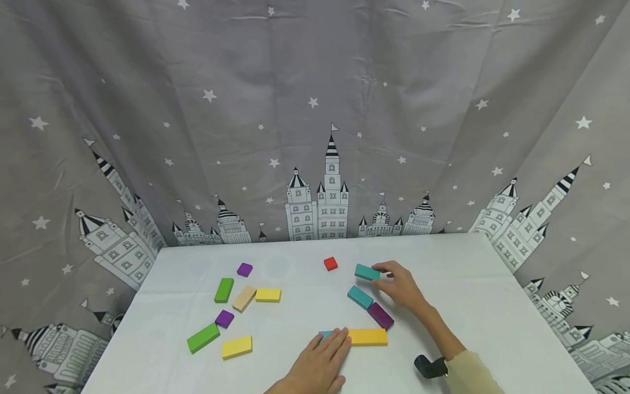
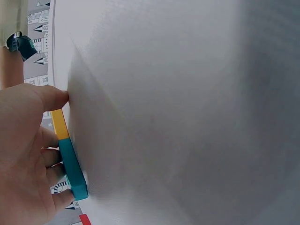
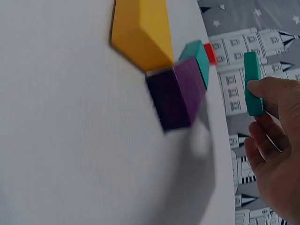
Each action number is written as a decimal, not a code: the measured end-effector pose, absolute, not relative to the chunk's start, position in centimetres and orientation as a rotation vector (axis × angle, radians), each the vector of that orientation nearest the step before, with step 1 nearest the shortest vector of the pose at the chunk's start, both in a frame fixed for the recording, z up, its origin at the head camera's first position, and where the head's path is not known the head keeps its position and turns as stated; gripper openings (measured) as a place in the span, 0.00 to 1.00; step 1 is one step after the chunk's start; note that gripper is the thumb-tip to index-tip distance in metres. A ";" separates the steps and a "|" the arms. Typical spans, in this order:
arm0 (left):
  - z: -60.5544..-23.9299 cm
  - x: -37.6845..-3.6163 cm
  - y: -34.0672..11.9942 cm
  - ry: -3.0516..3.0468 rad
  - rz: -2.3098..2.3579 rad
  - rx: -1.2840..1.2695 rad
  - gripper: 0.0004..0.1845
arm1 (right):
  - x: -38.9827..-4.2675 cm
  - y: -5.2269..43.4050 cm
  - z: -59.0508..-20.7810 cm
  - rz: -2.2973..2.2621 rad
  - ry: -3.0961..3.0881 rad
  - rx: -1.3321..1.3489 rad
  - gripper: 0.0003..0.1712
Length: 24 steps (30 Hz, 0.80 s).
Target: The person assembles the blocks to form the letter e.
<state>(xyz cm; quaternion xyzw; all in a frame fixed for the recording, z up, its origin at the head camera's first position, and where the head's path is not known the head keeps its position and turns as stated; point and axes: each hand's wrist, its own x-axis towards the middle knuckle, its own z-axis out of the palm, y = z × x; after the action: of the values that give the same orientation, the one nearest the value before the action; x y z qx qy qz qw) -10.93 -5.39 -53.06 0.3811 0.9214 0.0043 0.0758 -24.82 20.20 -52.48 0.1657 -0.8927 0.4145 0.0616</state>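
Between thumb and fingers my right hand pinches a teal block over the right part of the table; the same block shows upright in the right wrist view. Just nearer lie a second teal block and a dark purple block, end to end at a slant. At the front, the extended fingers of my left hand rest at a third teal block, partly covering it in the head view. An orange-yellow block continues that block's line to the right.
A small red block lies toward the back. On the left are green blocks, purple cubes, yellow blocks and a beige block. Behind the white table hangs a grey castle-print curtain.
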 end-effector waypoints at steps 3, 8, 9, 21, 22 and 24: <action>-53.1 -10.9 -5.4 2.763 0.004 1.146 0.36 | -25.0 18.9 -52.8 1.267 -2.714 0.508 0.20; -53.0 -10.9 -5.4 2.761 0.011 1.141 0.36 | -25.3 16.9 -53.3 1.295 -2.728 0.523 0.19; -53.0 -10.9 -5.4 2.762 0.015 1.139 0.36 | -25.3 16.5 -53.4 1.293 -2.728 0.529 0.19; -52.9 -10.9 -5.5 2.784 -0.020 1.169 0.36 | -25.2 13.8 -54.4 1.261 -2.751 0.588 0.18; -52.9 -10.9 -5.5 2.784 -0.024 1.166 0.36 | -25.2 13.7 -54.5 1.260 -2.756 0.591 0.18; -52.9 -10.9 -5.4 2.781 -0.027 1.162 0.36 | -25.1 13.6 -54.6 1.262 -2.762 0.602 0.18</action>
<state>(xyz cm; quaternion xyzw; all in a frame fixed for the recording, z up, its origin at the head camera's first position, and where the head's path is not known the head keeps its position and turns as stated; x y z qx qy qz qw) -10.91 -5.43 -52.85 0.3847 0.9208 -0.0088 0.0638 -25.07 13.59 -54.56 0.1945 -0.8920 0.4074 0.0229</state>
